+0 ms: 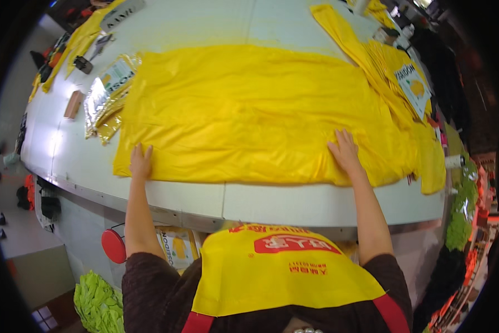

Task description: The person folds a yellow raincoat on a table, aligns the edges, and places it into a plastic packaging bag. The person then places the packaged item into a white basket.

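A large yellow raincoat-like garment [244, 111] lies spread flat across the white table, its surface lightly creased. My left hand [140, 161] rests on its near left corner, fingers stretched out. Farther right, my right hand [345, 151] lies on the near part of the garment with thumb and fingers apart. Neither hand grips anything. At the right end, a yellow sleeve [431, 161] hangs toward the table's near edge. Another long yellow sleeve [338, 33] reaches away at the far right.
Clear plastic packages [108, 94] with yellow contents lie left of the garment, beside a small brown block [73, 104]. A printed package [413, 86] sits on folded yellow material at the right. The white table [194, 197] ends just before me. A red round stool [114, 246] stands below.
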Motion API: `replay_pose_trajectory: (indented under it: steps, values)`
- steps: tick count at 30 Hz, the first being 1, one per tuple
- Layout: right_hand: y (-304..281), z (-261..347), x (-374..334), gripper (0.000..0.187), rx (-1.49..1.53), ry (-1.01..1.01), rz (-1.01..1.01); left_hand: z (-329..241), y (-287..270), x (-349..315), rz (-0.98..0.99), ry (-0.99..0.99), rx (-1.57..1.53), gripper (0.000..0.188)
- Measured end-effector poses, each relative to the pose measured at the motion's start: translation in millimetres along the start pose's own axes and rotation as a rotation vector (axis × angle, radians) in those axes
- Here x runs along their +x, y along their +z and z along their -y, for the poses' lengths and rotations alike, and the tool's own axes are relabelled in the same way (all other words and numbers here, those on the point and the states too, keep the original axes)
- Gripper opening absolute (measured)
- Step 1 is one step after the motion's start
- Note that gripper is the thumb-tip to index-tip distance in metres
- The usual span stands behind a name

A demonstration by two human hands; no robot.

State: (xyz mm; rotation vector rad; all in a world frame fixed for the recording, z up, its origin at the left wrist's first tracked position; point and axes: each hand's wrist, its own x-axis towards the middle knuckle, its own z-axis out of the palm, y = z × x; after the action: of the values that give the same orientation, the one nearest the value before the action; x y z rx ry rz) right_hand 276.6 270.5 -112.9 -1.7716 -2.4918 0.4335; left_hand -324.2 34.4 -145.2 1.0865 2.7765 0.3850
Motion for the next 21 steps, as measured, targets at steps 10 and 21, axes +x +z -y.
replay_pose_trajectory:
  steps: [10, 21]
  values:
    - [-4, 39, -93, 0.087, 0.051, -0.361, -0.024, -174, -2, -19, -0.291, 0.53, -0.479, 0.034]
    - [21, -74, -26, 0.065, -0.309, 0.085, -0.154, -285, 15, 17, 0.333, 0.038, -0.287, 0.033]
